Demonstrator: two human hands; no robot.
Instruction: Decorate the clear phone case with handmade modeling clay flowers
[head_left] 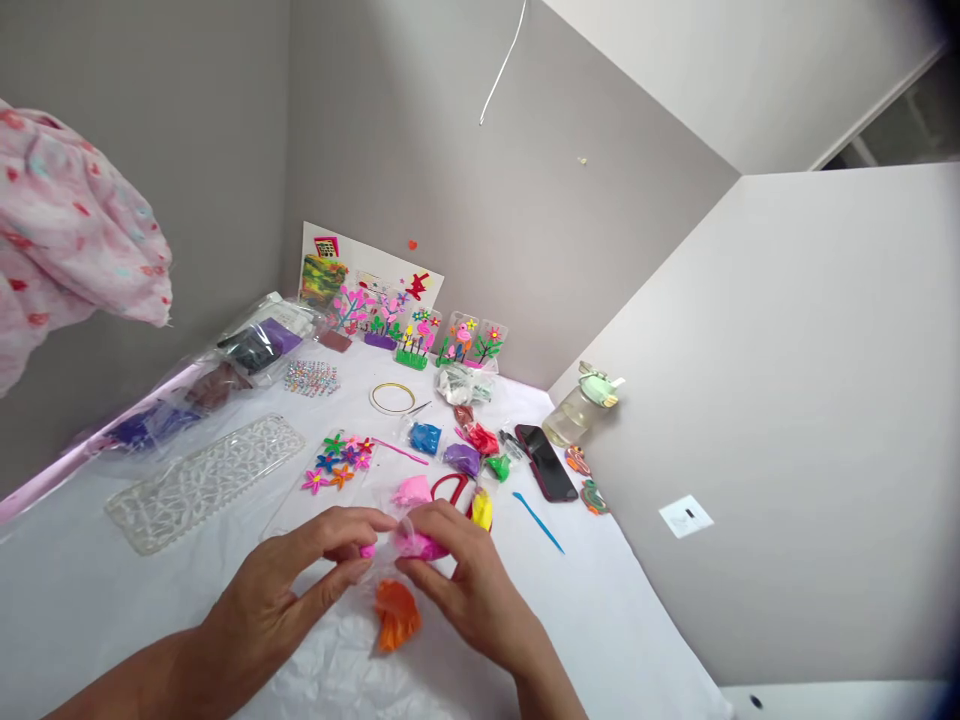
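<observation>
My left hand (pixel 292 590) is closed, with a small lump of pink clay (pixel 367 551) between its fingers. Close beside it, my right hand (pixel 469 580) grips a clear plastic bag of pink clay (pixel 421 546). Just below the hands lies an orange clay bag (pixel 396 615). A paler pink clay bag (pixel 412 490) sits behind the right hand's fingers, near red-handled scissors (pixel 450 488) and a yellow clay bag (pixel 481 510). On a clear sheet to the left are several clay flowers (pixel 341 462).
Blue (pixel 425 438) and purple clay bags (pixel 461 460) lie farther back. To the right are a blue modelling tool (pixel 540 524), a phone (pixel 546 463) and a water bottle (pixel 581 410). A textured clear plate (pixel 206 482) lies left; decorated clay panels (pixel 416 340) stand along the wall.
</observation>
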